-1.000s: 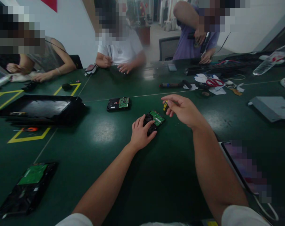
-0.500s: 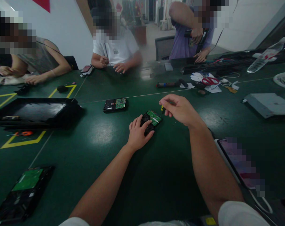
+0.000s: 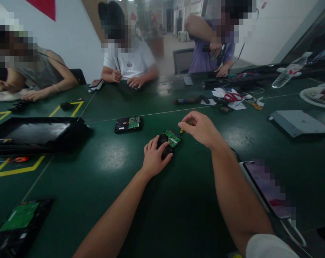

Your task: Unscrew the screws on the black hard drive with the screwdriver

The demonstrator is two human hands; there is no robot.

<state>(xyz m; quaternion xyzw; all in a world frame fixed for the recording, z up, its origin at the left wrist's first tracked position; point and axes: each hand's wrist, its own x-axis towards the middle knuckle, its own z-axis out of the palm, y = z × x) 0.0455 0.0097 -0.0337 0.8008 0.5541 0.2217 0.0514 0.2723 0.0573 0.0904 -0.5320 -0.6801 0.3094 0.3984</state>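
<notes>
A hard drive (image 3: 173, 138) lies on the green table (image 3: 119, 200), its circuit board facing up. Over its near left end rests my left hand (image 3: 155, 154), fingers spread and pressing it down. My right hand (image 3: 195, 126) is pinched round a small screwdriver (image 3: 182, 131) with a yellow and dark handle. The tool stands near the drive's right edge; its tip is too small to make out. A second hard drive (image 3: 128, 124) sits farther back to the left, and a third one (image 3: 20, 218) lies at the near left.
A black tray-like casing (image 3: 39, 133) stands left, an orange-handled tool (image 3: 21, 159) beside it. Red scissors (image 3: 233, 97), a plastic bottle (image 3: 291, 71) and a grey metal box (image 3: 299, 122) lie to the right. A phone (image 3: 267, 188) is near my right forearm. Several people sit opposite.
The whole view has shifted slightly, so things appear a little lower and farther left. My left hand stays on the hard drive, and my right hand still pinches the screwdriver by its edge.
</notes>
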